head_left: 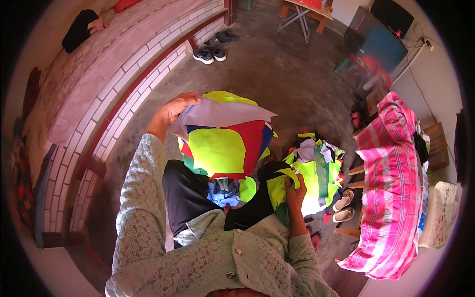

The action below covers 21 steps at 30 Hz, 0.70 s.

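Observation:
My left hand (179, 107) grips the upper left edge of a patchwork of cloth pieces (217, 148), which spreads over my lap. Its patches are neon yellow, grey, red, blue and green. Near my right thigh, my right hand (297, 195) has its fingers closed on a neon yellow cloth piece (277, 194). Some green cloth hangs below that hand. Blue cloth (222, 193) lies between my legs, beneath the patchwork. To the right, a heap of cloth scraps (316, 168) in neon yellow, green, grey and red sits low beside my knee.
A pink plaid cloth (388, 188) covers furniture on the right, with beige slippers (343, 215) beside it. Dark shoes (210, 54) stand by a white-tiled ledge (133, 64) on the left. A folding-leg table (307, 12) stands at the back.

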{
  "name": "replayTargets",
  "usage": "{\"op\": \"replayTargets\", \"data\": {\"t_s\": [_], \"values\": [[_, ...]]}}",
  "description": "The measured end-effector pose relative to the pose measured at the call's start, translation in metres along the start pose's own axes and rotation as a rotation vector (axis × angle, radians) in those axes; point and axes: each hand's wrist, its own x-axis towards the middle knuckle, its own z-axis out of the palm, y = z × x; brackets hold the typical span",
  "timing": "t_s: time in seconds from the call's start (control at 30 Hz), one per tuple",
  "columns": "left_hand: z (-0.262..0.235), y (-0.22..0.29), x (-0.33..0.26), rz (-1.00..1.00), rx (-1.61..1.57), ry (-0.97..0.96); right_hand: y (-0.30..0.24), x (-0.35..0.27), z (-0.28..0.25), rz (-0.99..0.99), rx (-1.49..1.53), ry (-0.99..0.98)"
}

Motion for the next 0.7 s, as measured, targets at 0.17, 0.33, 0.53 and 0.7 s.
{"op": "replayTargets", "data": {"t_s": [0.17,0.33,0.53,0.7], "values": [[0.007,0.012,0.002,-0.004,-0.050,-0.051,-0.004,0.000,0.003,-0.022,-0.015,-0.008],[0.042,0.031,-0.013,0.045,-0.010,0.004,-0.009,-0.001,0.004,-0.048,-0.019,0.018],[0.088,0.066,0.005,0.189,0.084,-0.277,-0.005,0.000,0.004,-0.036,-0.053,-0.007],[0.111,0.091,0.021,0.261,0.067,-0.378,-0.003,0.000,0.004,-0.058,-0.090,0.023]]}}
